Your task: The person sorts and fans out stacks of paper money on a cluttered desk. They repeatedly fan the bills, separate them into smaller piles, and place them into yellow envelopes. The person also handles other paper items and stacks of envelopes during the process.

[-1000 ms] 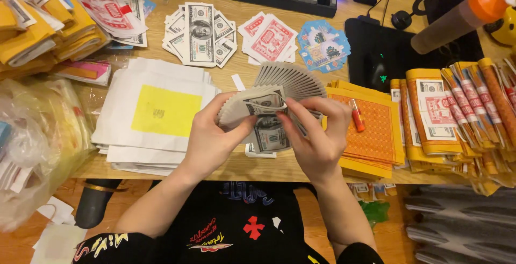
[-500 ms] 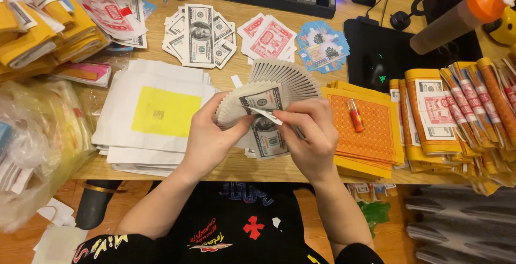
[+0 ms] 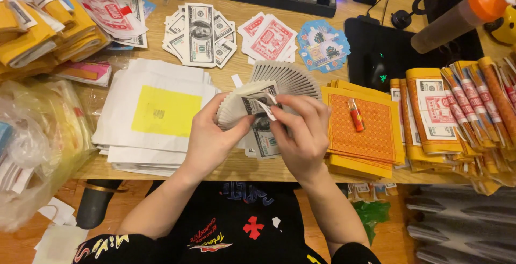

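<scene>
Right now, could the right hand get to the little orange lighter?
Probably yes. The right hand is busy on the fanned notes, but the lighter lies bare on the orange paper just beside it, nothing between.

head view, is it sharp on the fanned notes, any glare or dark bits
Head view: the fanned notes and both hands, left hand and right hand, look sharp under even warm light; no strong glare; the mouse pad corner is dark, only the mouse's green light showing.

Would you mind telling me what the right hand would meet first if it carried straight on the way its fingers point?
The right hand points up-left, so it would probably meet the fanned notes it already touches; depth is unclear.
</scene>
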